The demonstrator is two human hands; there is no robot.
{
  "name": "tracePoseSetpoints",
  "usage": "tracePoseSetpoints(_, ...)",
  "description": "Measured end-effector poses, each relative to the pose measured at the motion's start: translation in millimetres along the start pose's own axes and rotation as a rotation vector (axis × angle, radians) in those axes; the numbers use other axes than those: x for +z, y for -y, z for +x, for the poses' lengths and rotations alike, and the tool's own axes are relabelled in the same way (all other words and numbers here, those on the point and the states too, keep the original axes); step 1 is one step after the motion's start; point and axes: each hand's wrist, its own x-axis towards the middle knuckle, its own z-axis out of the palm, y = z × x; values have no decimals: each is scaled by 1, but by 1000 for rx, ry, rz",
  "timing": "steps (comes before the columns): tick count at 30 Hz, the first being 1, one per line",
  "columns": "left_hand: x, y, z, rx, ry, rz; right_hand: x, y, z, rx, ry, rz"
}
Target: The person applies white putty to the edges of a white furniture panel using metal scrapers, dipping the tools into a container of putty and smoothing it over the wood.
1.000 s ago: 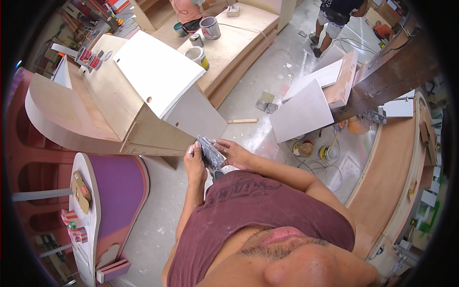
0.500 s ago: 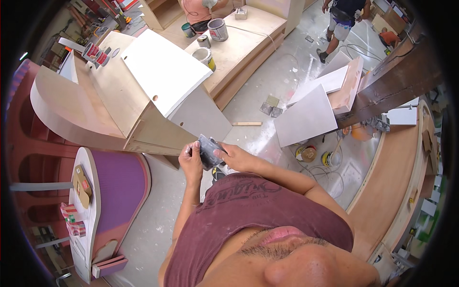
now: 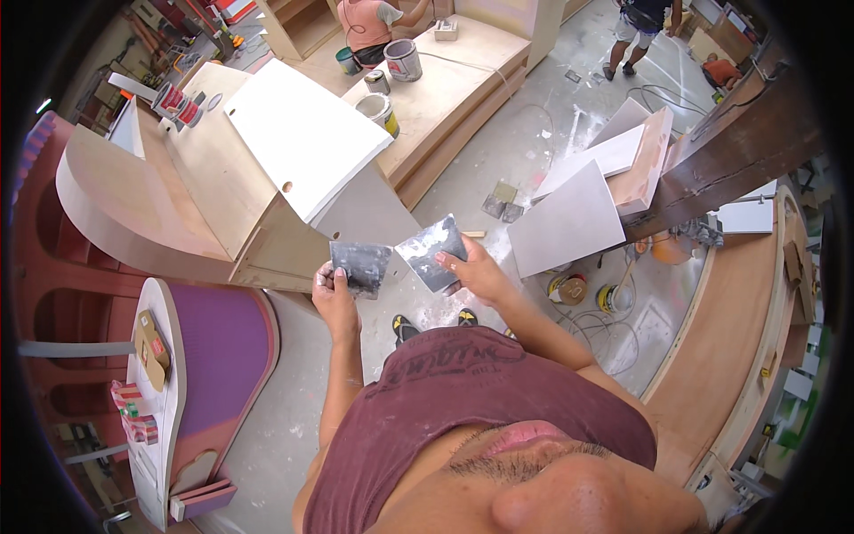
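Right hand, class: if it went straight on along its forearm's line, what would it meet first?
Beyond the dark plate it holds, the right hand would probably meet the grey panel beside the white board, though this view leaves depth unclear.

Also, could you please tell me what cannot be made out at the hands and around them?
In the head view:
Left hand: most fingers, behind the left plate.
Right hand: some fingers, behind the right plate.
Plates' far faces: turned away from the camera.
Footwear: rear parts, behind the shirt.
Person in dark shirt: head, cut off by the upper edge.
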Motion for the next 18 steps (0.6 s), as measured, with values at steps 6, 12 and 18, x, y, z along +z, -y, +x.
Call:
tracePoseSetpoints(6,13,22,-11,-53,88,45,-12,21,2,-213,261,-265)
tracePoseSetpoints(12,8,27,-2,-17,138,56,-3,-2,-6,-83,-121,-618)
tracePoseSetpoints(18,-16,28,27,-40,173,-12,17,-12,-8,-113,-362,-551)
